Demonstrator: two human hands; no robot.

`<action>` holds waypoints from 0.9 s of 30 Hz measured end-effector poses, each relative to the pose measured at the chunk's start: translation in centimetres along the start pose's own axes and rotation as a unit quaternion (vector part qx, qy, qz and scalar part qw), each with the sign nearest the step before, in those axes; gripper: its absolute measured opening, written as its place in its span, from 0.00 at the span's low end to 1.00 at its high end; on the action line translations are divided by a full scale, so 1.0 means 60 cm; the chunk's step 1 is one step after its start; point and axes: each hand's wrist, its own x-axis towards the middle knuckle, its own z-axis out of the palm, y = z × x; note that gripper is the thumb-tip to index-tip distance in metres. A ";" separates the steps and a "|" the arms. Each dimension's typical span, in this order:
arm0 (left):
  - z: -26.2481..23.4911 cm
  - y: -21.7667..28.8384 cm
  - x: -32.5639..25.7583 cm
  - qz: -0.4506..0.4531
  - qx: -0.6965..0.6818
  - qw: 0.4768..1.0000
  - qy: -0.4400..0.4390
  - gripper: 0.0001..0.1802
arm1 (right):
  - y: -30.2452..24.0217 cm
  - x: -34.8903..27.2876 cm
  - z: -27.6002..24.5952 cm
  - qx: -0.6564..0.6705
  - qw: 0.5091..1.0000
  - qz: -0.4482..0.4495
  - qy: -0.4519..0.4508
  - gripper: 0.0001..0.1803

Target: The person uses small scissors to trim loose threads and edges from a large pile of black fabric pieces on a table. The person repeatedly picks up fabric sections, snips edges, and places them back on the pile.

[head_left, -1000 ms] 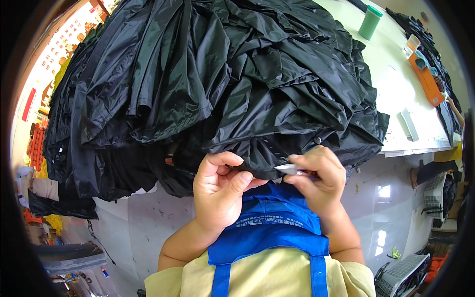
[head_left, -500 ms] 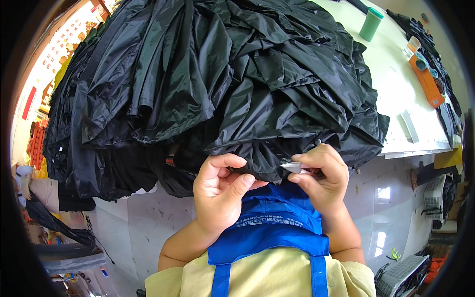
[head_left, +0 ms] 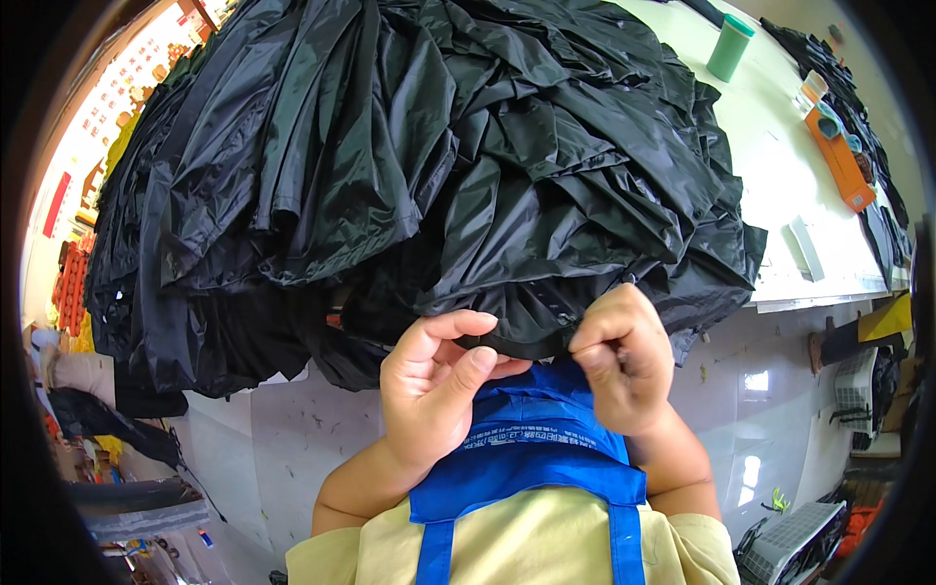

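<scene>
A big heap of black cloth [head_left: 565,136] covers much of the white table [head_left: 770,166] and hangs over its near side. Below it is the blue apron [head_left: 526,468], then the two hands. The left hand [head_left: 429,380] curls round a strip of cloth edge [head_left: 531,344], thumb and forefinger tips apart — whether the thumb presses the strip against the lower fingers, I can't say. The right hand [head_left: 622,361] is folded tight, fingertips together at the strip's other end. The strip bows between them, just above the apron.

If the left hand's hold is as loose as it looks, the slick cloth could slip out; the heap's weight could also drag the strip away. The right palm is turned from view — anything inside it is hidden. The heap runs past the top of the picture, and black folds blur the strip's outline.
</scene>
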 end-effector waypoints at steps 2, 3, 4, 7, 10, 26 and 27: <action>-0.002 0.001 0.002 0.002 -0.002 1.000 0.017 0.12 | 0.003 -0.010 -0.004 0.052 0.997 0.046 0.023 0.04; -0.003 0.000 0.002 0.003 -0.005 1.000 0.018 0.13 | 0.007 -0.015 -0.007 0.048 0.996 0.063 0.035 0.04; -0.004 -0.001 0.002 0.005 -0.008 1.000 0.018 0.13 | 0.008 -0.021 -0.008 0.045 0.995 0.080 0.047 0.04; -0.004 -0.003 0.000 0.001 -0.006 1.000 0.016 0.13 | -0.002 -0.024 -0.017 0.065 0.991 0.106 0.055 0.15; -0.005 -0.005 0.000 0.001 -0.017 1.000 0.016 0.13 | 0.010 -0.019 -0.029 -0.147 0.988 -0.036 -0.040 0.21; 0.001 -0.006 -0.006 -0.009 0.008 1.000 0.027 0.16 | 0.015 -0.025 -0.012 0.014 0.997 0.067 0.024 0.20; 0.000 -0.005 -0.007 -0.004 0.017 1.000 0.018 0.16 | 0.017 -0.023 -0.012 0.005 0.997 0.054 0.053 0.21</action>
